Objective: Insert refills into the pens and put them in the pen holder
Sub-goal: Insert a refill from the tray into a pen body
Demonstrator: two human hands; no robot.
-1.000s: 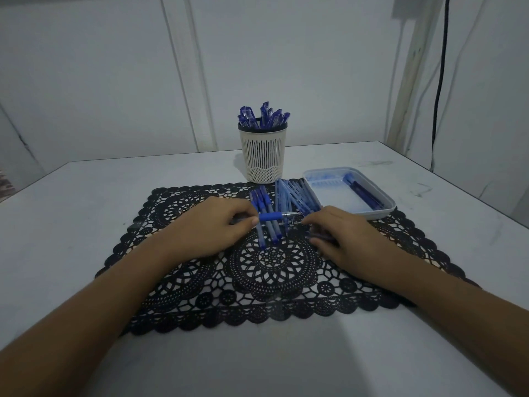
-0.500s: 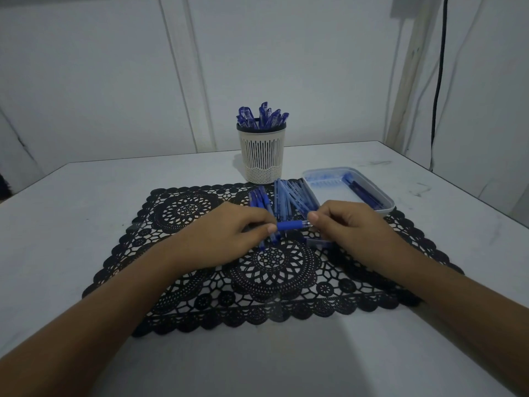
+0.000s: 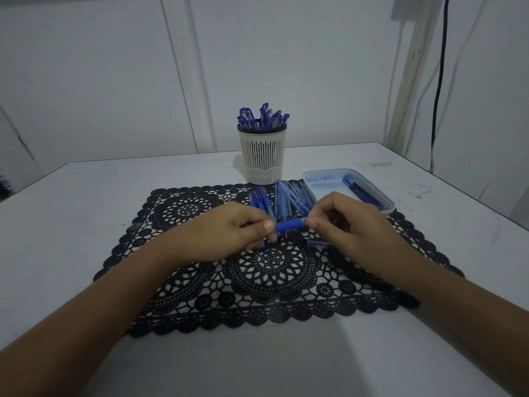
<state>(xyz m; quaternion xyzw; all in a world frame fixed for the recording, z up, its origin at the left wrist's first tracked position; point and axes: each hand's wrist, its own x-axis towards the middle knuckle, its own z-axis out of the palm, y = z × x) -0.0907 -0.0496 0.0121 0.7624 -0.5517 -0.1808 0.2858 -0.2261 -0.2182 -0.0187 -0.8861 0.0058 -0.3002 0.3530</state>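
A blue pen (image 3: 289, 224) is held level over the middle of the table (image 3: 86, 202), above the black lace mat (image 3: 274, 276), gripped at both ends. The left hand (image 3: 226, 233) has its fingers curled round the pen's left end, with thumb and forefinger pinching it. The right hand (image 3: 352, 222) pinches the right end between thumb and forefinger, its other fingers bent inward. Just below the right hand another blue pen part (image 3: 316, 243) lies on the mat. Beyond the hands, toward the table's far edge, lies a small group of dark blue pens (image 3: 259, 199). Beside them on the right is a heap of pale blue barrels (image 3: 294, 196), which reaches the clear plastic tray (image 3: 390, 207). The tray sits toward the far right corner, with thin dark refills (image 3: 360, 190) along its right side. The cream slotted pen holder (image 3: 262, 159) stands upright at the mat's far edge, holding capped pens (image 3: 264, 118)
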